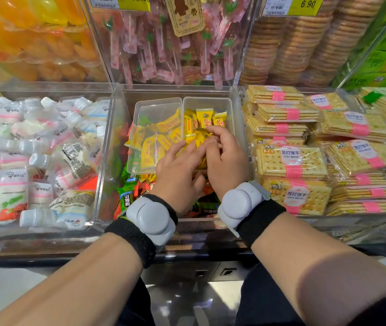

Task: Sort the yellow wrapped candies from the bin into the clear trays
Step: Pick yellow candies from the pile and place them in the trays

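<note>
Yellow wrapped candies [202, 120] are seen in two clear trays [156, 107] resting atop the bin [114, 161]. The left hand [177, 170] is spread open over them; the right hand [224, 156] pinches one candy. Soda biscuit packs [290, 161] crowd the right, white pouches [46, 149] the left.

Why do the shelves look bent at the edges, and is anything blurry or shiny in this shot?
Head view: the wide-angle lens bows the shelf fronts and stretches the forearms near the bottom edge. The left hand, right hand and the yellow candies in the clear trays are fairly sharp; the corners go soft. Pale glare streaks the acrylic bin walls.
</note>
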A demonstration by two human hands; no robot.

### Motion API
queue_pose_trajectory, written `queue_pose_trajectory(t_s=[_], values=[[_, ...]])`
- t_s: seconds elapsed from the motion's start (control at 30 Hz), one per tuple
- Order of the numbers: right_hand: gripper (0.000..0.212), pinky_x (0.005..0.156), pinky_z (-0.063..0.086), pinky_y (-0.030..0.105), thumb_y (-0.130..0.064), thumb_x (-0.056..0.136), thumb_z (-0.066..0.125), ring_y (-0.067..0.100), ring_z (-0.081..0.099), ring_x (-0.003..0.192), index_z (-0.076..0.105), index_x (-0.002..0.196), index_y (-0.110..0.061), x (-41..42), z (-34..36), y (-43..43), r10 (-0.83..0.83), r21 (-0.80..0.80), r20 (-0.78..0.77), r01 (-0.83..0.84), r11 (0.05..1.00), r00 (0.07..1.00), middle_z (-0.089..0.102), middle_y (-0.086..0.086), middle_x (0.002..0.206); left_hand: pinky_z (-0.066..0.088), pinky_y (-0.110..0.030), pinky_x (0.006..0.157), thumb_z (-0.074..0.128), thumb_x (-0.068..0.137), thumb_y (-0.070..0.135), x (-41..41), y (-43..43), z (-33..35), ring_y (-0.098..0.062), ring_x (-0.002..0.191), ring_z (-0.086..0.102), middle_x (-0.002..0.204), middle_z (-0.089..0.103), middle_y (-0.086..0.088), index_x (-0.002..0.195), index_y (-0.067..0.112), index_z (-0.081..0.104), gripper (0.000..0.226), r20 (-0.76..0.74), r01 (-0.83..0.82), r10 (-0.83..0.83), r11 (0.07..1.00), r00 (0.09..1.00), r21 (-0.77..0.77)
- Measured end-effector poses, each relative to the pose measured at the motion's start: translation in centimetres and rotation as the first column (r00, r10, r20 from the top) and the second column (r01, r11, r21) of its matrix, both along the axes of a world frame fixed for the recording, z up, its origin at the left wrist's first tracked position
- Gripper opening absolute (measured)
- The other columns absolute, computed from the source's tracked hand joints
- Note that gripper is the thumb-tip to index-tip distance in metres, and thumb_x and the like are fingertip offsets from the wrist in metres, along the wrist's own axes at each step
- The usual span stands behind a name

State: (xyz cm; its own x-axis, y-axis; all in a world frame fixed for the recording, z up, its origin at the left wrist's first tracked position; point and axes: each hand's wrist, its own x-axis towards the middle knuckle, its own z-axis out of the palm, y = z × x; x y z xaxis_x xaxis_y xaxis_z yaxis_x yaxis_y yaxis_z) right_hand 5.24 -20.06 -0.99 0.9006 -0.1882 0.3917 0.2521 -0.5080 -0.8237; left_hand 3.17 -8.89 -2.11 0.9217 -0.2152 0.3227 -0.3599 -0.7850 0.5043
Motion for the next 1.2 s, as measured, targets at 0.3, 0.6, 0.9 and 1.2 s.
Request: queue_pose_trajectory(t_s=[0.3, 0.6, 0.9, 1.2], values=[[0.023, 0.076, 0.051, 0.037, -0.02, 0.09, 0.043, 0.013, 0.058, 0.09, 0.057, 0.107, -0.025, 0.1, -0.2, 0.0, -0.043, -0.017, 0.046, 0.044, 0.999, 0.998, 0.061, -0.006, 0.106, 0.015, -0.047, 0.106, 0.052, 0.082, 0.037, -0.3, -0.1, -0.6, -0.019, 0.138, 0.008, 0.157, 0.004, 0.008, 0.138, 0.047, 0.026, 0.063, -0.001, -0.001, 0.001, 0.999, 1.0, 0.032], [0.021, 0.068, 0.048, 0.035, -0.024, 0.08, 0.044, 0.011, 0.052, 0.084, 0.051, 0.099, -0.03, 0.2, -0.4, 0.2, -0.088, -0.023, 0.103, 0.091, 0.996, 0.991, 0.05, -0.012, 0.095, 0.017, -0.047, 0.108, 0.052, 0.083, 0.034, -0.2, -0.2, -0.5, -0.011, 0.138, 0.009, 0.155, 0.013, 0.014, 0.143, 0.038, 0.02, 0.068, -0.02, 0.016, -0.015, 0.997, 1.0, 0.069], [0.018, 0.069, 0.045, 0.032, -0.014, 0.084, 0.047, 0.012, 0.05, 0.083, 0.055, 0.1, -0.017, -0.1, -0.2, 0.3, -0.004, -0.061, 0.107, 0.011, 0.998, 0.994, 0.051, -0.005, 0.099, 0.024, -0.047, 0.104, 0.048, 0.086, 0.037, -0.3, -0.5, -0.7, -0.021, 0.139, 0.014, 0.154, 0.018, 0.008, 0.144, 0.031, 0.02, 0.065, 0.038, -0.008, 0.001, 0.982, 0.999, 0.189], [0.016, 0.078, 0.046, 0.045, -0.008, 0.084, 0.048, 0.02, 0.052, 0.085, 0.057, 0.098, -0.01, -0.4, 0.2, 0.4, 0.084, -0.159, 0.12, -0.065, 0.985, 0.989, 0.052, 0.0, 0.097, 0.03, -0.048, 0.102, 0.055, 0.072, 0.023, -1.1, 0.8, -0.2, -0.027, 0.126, 0.032, 0.141, 0.04, 0.0, 0.129, 0.022, 0.046, 0.057, 0.125, -0.097, 0.085, 0.991, 0.989, 0.097]])
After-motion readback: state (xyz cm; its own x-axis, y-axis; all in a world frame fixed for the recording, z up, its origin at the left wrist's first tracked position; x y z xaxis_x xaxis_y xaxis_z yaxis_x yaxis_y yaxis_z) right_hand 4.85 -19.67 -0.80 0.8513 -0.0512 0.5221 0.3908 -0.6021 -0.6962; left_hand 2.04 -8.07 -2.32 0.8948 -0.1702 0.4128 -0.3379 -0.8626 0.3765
